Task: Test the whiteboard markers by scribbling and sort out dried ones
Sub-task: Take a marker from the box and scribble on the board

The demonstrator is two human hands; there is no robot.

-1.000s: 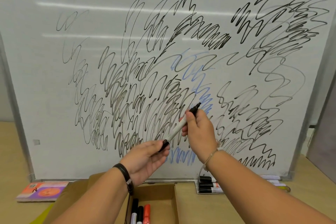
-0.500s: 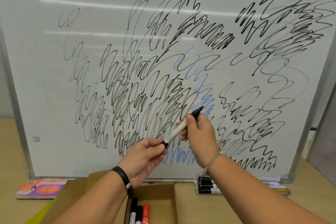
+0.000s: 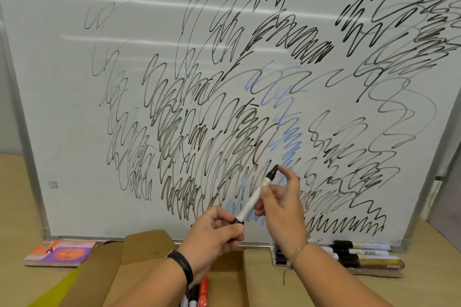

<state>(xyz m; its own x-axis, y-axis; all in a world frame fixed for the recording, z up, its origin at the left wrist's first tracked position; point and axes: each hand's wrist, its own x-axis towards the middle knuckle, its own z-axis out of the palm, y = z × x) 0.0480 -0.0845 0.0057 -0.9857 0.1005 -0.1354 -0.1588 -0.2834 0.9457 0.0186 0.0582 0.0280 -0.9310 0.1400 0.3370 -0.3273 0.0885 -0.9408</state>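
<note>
A white marker (image 3: 252,200) with a black cap slants up to the right in front of the whiteboard (image 3: 74,107), which is covered in black scribbles and some blue ones. My left hand (image 3: 217,229) grips the marker's lower black end. My right hand (image 3: 282,200) holds the upper part, thumb on the barrel and index finger stretched up to the cap's tip. An open cardboard box (image 3: 239,279) below my hands holds a red marker (image 3: 203,291) and black ones, partly hidden by my left wrist.
Several markers (image 3: 359,254) lie in a clear tray at the board's lower right. An orange and purple packet (image 3: 59,253) lies at the board's lower left. A yellow sheet (image 3: 64,289) pokes out beside the box. The board stands on a wooden table (image 3: 15,207).
The marker has tilted slightly more upright between my hands. My right index finger has stretched up to the cap's tip. The view has dipped and drawn closer.
</note>
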